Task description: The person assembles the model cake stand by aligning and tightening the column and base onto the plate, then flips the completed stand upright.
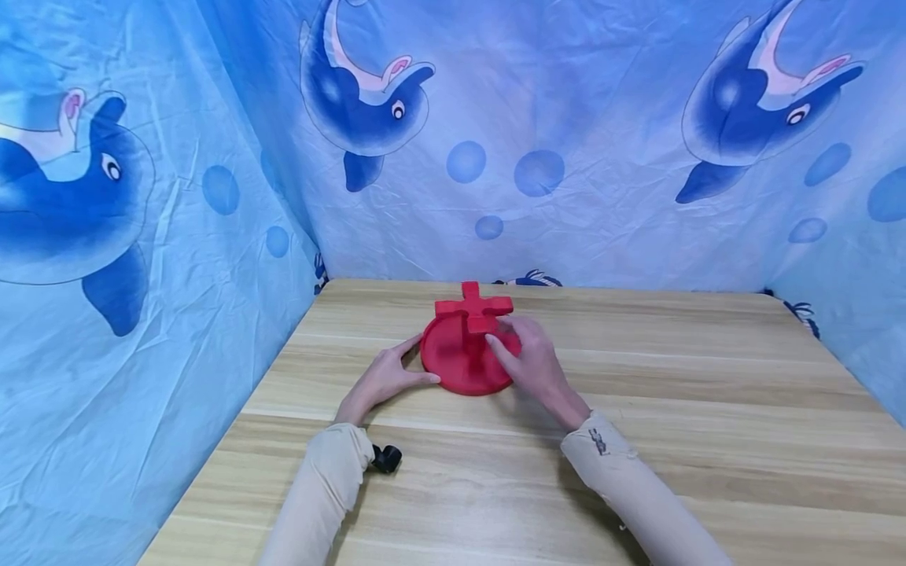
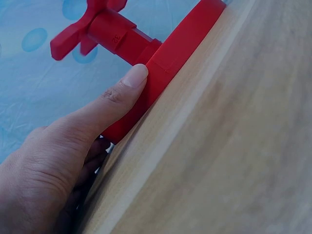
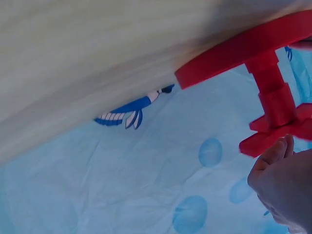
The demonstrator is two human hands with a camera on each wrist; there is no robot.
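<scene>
A red round dish (image 1: 453, 363) with a low rim lies on the table, and a stepped red post (image 3: 275, 97) stands up from its middle. Four-armed and flat, a red cross-shaped handle (image 1: 472, 308) tops the post. My left hand (image 1: 385, 379) holds the dish at its near left side, the thumb (image 2: 135, 78) against the rim and the fingers spread round the edge. Thumb and fingertips of my right hand (image 1: 534, 363) pinch at an arm of the cross, seen close up in the right wrist view. The number 32 marks the post's wide part.
The wood-grain table (image 1: 672, 393) stretches out on both sides of the dish. Blue cloth (image 1: 602, 244) printed with dolphins and bubbles hangs behind the table and along its sides. A small black device (image 1: 387, 458) sits at the left sleeve cuff.
</scene>
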